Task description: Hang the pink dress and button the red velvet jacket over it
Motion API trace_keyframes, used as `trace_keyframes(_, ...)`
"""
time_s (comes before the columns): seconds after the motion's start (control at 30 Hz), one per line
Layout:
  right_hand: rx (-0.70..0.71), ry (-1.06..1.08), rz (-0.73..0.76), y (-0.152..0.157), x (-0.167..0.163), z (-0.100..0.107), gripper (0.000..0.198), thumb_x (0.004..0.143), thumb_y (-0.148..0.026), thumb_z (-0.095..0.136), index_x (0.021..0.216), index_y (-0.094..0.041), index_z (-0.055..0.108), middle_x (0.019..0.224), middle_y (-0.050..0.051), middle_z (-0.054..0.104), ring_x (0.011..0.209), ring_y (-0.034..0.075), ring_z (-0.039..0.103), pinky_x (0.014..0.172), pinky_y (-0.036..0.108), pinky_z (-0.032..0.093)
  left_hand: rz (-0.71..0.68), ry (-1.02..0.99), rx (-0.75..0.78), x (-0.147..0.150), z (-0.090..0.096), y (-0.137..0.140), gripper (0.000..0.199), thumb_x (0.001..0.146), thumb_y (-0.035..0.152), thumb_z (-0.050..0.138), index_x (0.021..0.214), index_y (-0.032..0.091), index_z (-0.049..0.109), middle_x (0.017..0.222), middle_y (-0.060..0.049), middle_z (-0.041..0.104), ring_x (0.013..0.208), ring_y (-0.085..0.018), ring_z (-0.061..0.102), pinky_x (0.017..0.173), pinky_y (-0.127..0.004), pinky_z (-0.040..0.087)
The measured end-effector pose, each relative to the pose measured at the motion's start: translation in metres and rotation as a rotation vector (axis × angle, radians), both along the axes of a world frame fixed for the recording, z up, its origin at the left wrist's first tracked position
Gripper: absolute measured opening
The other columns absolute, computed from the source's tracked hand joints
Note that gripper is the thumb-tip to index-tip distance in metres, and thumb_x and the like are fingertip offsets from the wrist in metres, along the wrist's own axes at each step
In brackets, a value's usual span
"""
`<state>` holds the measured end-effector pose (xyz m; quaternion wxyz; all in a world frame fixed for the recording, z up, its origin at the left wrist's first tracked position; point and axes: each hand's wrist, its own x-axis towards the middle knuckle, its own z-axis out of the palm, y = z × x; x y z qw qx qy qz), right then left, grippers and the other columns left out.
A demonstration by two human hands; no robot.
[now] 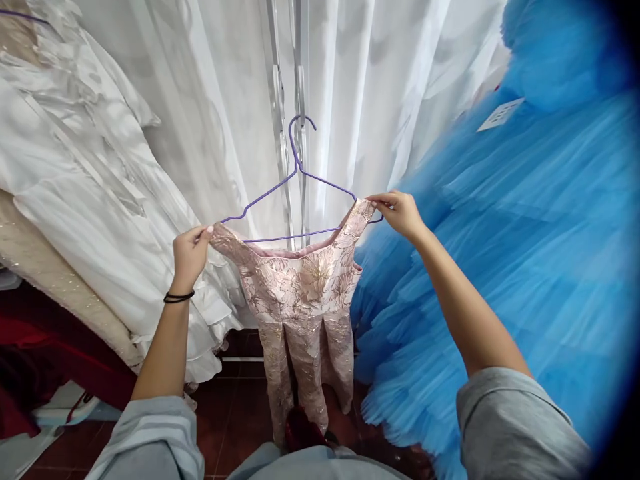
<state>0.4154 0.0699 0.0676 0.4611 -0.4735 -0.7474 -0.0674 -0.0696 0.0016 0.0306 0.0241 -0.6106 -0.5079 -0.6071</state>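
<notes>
A pink brocade dress (306,287) with a raised floral pattern hangs in front of me on a purple wire hanger (270,190). My left hand (191,255) pinches the dress's left shoulder strap near that end of the hanger. On the other side, my right hand (399,212) grips the right strap between thumb and fingers, over the hanger's other end. The hanger's hook points up in front of the metal bars, and I cannot tell whether it rests on anything. Below the waist the skirt falls in deep folds towards the floor.
White ruffled dresses (95,173) hang at the left, above dark red cloth (30,353). A big blue tulle gown (525,267) with a white tag (501,115) fills the right. Behind are white curtains (345,87) and metal bars (277,87). The floor (235,413) is dark red tile.
</notes>
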Motion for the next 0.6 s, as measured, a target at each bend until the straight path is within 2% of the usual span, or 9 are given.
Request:
trace_keyframes(0.17,-0.103,-0.006,0.096,-0.006,-0.008,0.0,0.032,0.084,-0.026,0.055,0.102,-0.014,0.078,0.083,0.009,0.075,0.071,0.018,0.062,0.07,0.03,0.047,-0.103,-0.427,-0.107,-0.017,-0.042,0.001,0.048,0.071,0.058,0.07,0.083,0.012,0.066,0.066,0.0,0.062,0.062,-0.013,0.056,0.06,-0.026,0.052)
trace_keyframes(0.27,-0.178,-0.058,0.149,-0.009,-0.022,-0.01,0.032,0.084,-0.023,0.051,0.1,-0.015,0.078,0.081,0.007,0.076,0.07,0.017,0.064,0.069,0.028,0.047,-0.143,-0.531,-0.161,-0.009,-0.075,-0.009,0.054,0.071,0.062,0.072,0.086,0.012,0.064,0.07,-0.001,0.062,0.063,-0.012,0.055,0.059,-0.024,0.05)
trace_keyframes(0.37,-0.17,-0.051,0.118,-0.008,-0.025,-0.03,0.031,0.085,-0.022,0.049,0.097,-0.016,0.077,0.083,0.009,0.076,0.073,0.019,0.066,0.074,0.03,0.048,-0.161,-0.581,-0.223,0.009,-0.12,-0.026,0.058,0.073,0.069,0.067,0.082,0.013,0.06,0.064,0.001,0.056,0.056,-0.01,0.049,0.053,-0.023,0.046)
trace_keyframes(0.47,-0.304,0.222,0.108,-0.003,-0.012,-0.067,0.024,0.083,-0.025,0.055,0.093,-0.015,0.075,0.081,0.011,0.073,0.076,0.02,0.065,0.078,0.032,0.05,-0.167,-0.579,-0.401,0.034,-0.176,-0.04,0.063,0.072,0.077,0.061,0.082,0.015,0.058,0.06,0.001,0.054,0.05,-0.012,0.05,0.047,-0.024,0.044)
trace_keyframes(0.53,-0.449,0.437,0.123,-0.005,-0.002,-0.103,0.023,0.084,-0.03,0.055,0.092,-0.015,0.071,0.08,0.012,0.071,0.073,0.019,0.063,0.075,0.032,0.051,-0.159,-0.567,-0.544,0.054,-0.215,-0.049,0.071,0.067,0.084,0.057,0.086,0.016,0.058,0.063,-0.001,0.057,0.052,-0.015,0.056,0.047,-0.026,0.046)
trace_keyframes(0.6,-0.556,0.544,0.138,-0.018,-0.001,-0.148,0.027,0.089,-0.039,0.051,0.093,-0.017,0.066,0.084,0.013,0.07,0.07,0.019,0.062,0.071,0.033,0.054,-0.16,-0.555,-0.627,0.076,-0.251,-0.06,0.075,0.063,0.088,0.057,0.084,0.016,0.059,0.066,-0.003,0.06,0.056,-0.018,0.06,0.048,-0.028,0.048)
